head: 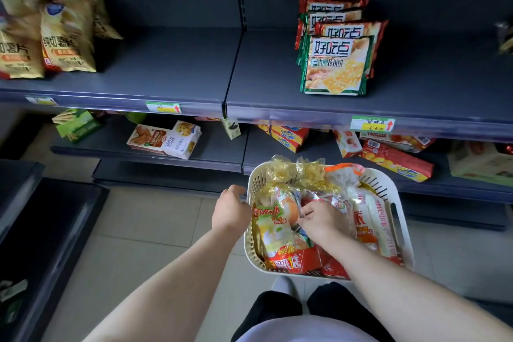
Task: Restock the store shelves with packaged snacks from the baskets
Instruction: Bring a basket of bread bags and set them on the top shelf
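Observation:
A white slotted basket (399, 219) full of snack packets hangs in front of the lower shelf. My left hand (231, 209) grips its left rim. My right hand (323, 221) is down inside the basket, fingers pinching a clear-wrapped snack packet (280, 219) with red and green print. More packets lie beside it, among them long white ones (372, 219) at the right and gold-wrapped ones (299, 172) at the far end. The dark upper shelf (172, 64) stands above, with a wide bare stretch in its middle.
Yellow chip bags (66, 36) stand on the upper shelf's left, a row of green-edged biscuit packs (337, 64) on its right. The lower shelf (216, 151) holds cookie boxes (166, 139) and red boxes (397, 161). A dark counter (41, 230) is at left; tiled floor below.

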